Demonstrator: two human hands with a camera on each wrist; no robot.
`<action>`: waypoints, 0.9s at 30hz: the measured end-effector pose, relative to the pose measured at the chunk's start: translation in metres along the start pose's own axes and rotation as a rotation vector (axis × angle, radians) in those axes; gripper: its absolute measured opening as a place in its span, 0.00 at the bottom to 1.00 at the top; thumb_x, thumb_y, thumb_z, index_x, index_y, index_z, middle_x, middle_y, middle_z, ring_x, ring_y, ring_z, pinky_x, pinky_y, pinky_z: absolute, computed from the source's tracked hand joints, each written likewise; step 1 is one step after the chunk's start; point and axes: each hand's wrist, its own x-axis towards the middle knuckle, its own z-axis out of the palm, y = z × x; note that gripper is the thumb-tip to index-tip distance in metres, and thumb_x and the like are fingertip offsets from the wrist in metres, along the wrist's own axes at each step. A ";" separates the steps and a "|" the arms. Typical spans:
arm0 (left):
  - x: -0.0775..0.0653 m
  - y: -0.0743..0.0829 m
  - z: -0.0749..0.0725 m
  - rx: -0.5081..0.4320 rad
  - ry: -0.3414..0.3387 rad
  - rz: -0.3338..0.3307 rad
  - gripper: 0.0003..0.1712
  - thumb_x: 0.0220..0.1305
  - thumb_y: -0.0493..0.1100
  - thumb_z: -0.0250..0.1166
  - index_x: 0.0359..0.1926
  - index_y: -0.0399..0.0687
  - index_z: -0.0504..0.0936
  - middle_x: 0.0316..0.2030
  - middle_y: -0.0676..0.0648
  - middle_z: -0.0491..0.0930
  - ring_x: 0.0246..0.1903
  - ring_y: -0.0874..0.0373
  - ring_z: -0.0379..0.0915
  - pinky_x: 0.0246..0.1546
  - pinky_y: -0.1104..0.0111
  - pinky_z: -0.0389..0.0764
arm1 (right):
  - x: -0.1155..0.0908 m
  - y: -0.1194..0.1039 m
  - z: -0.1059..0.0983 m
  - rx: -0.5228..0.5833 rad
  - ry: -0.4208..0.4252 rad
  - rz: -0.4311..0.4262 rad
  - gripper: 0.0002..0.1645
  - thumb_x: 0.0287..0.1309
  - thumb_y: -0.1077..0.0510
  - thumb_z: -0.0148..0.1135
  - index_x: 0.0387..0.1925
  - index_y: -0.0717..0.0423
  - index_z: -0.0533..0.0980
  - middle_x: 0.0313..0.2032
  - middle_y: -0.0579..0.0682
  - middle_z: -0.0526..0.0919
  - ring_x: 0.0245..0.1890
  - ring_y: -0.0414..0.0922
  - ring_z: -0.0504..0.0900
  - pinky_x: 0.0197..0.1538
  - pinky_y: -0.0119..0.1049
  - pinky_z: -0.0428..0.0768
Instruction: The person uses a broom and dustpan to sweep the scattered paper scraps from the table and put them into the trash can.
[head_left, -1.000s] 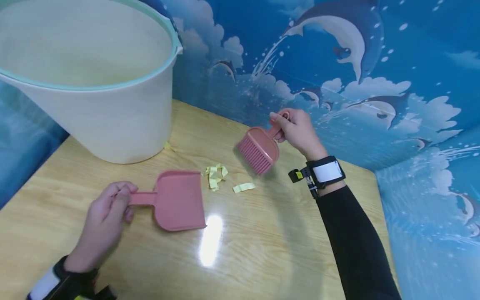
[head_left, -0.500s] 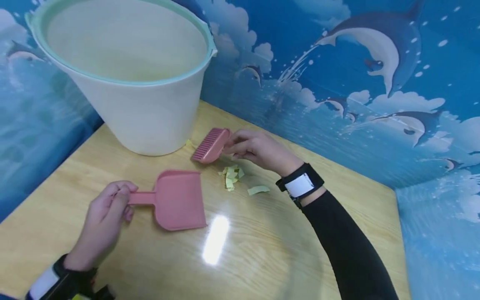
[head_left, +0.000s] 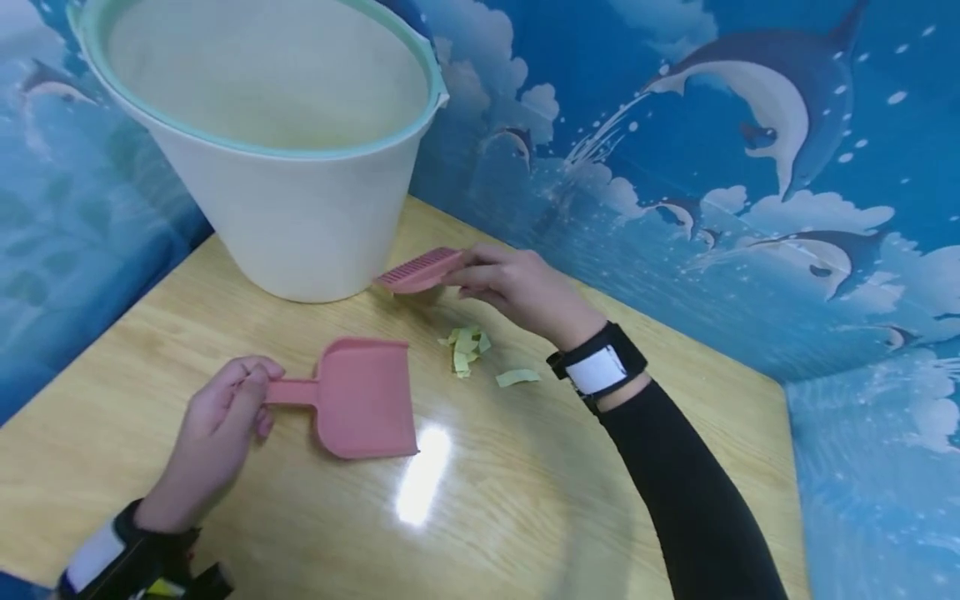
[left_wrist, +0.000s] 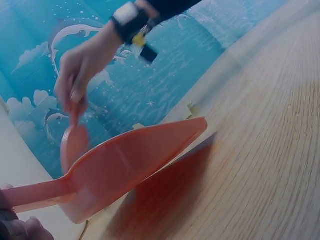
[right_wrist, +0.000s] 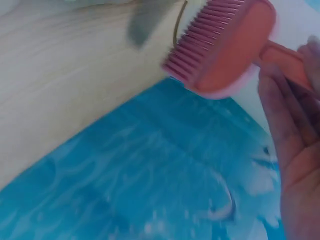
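My left hand (head_left: 217, 437) grips the handle of a pink dustpan (head_left: 367, 400), whose front edge faces right. In the left wrist view the dustpan (left_wrist: 130, 160) casts a shadow on the wood under it. My right hand (head_left: 525, 292) holds a small pink hand brush (head_left: 422, 271) by its handle, close to the foot of the bucket. The brush (right_wrist: 235, 52) has its bristles in full sight in the right wrist view. A little heap of yellow paper scraps (head_left: 465, 346) lies between dustpan and right hand. One separate paper strip (head_left: 517, 377) lies right of the heap.
A large white bucket (head_left: 315, 225) with a turquoise rim stands at the back left of the wooden table (head_left: 480, 517). Behind the table hangs a blue dolphin-print backdrop (head_left: 570, 208), close to the right hand.
My right hand has carried the brush leftward, past the paper scraps to the bucket's foot, and turned it. The dustpan has hardly moved. The head view has shifted.
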 end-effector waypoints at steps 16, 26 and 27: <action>0.005 0.003 -0.001 0.020 0.014 0.075 0.21 0.81 0.50 0.41 0.52 0.40 0.73 0.26 0.40 0.72 0.22 0.52 0.69 0.19 0.65 0.74 | -0.058 -0.030 -0.073 -0.071 -0.136 0.280 0.08 0.70 0.57 0.60 0.45 0.49 0.83 0.41 0.42 0.82 0.40 0.39 0.82 0.43 0.39 0.80; 0.022 0.016 0.026 0.018 0.025 0.210 0.16 0.80 0.46 0.44 0.49 0.40 0.75 0.21 0.41 0.70 0.16 0.51 0.65 0.13 0.67 0.68 | -0.074 -0.014 -0.021 -0.118 -0.050 0.318 0.10 0.72 0.55 0.58 0.46 0.51 0.84 0.41 0.45 0.83 0.40 0.40 0.83 0.45 0.39 0.81; 0.022 0.017 0.027 0.024 0.021 0.209 0.16 0.81 0.46 0.44 0.49 0.40 0.75 0.21 0.41 0.70 0.16 0.51 0.66 0.13 0.67 0.68 | -0.076 -0.019 -0.023 -0.093 -0.066 0.314 0.10 0.72 0.54 0.58 0.46 0.50 0.83 0.41 0.44 0.83 0.40 0.39 0.82 0.45 0.38 0.81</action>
